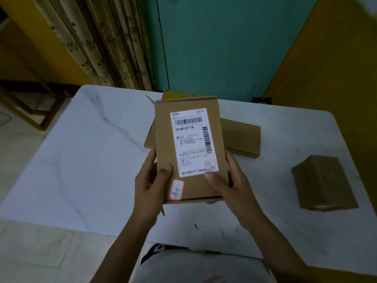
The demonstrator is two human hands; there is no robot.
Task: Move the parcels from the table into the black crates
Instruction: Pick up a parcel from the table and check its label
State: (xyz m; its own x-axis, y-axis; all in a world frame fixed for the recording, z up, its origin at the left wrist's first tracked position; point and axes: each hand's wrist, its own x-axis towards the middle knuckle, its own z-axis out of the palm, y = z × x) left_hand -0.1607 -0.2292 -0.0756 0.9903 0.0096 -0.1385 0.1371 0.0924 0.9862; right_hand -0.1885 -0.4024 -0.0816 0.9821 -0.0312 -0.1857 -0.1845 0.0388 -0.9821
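The parcel in hand (188,152), a flat cardboard box, is held above the table (81,150) in a two-sided grip. The left hand (150,185) clamps the near left edge with its thumb laid on the top face and its fingers curled underneath. The right hand (231,187) mirrors this on the near right edge, its thumb resting at the lower corner of the shipping label (192,141). This opposed grip at the near end keeps the broad face level and leaves the label facing up, unobstructed and readable, probably so that it can be checked before sorting. A small red-bordered sticker (177,189) sits between the two thumbs. Three further parcels remain on the table. A flat parcel (243,137) lies directly behind and beneath the held one, and a yellowish parcel (179,96) shows only at its far edge. A cube-shaped parcel (324,182) stands well apart near the right edge. The black crates are not in view, so their direction cannot be determined. Judged from this layout, the task is at the carry stage for one parcel. The next move requires turning towards a crate while keeping both hands on the box, since a one-sided hold on a flat box may let it tip
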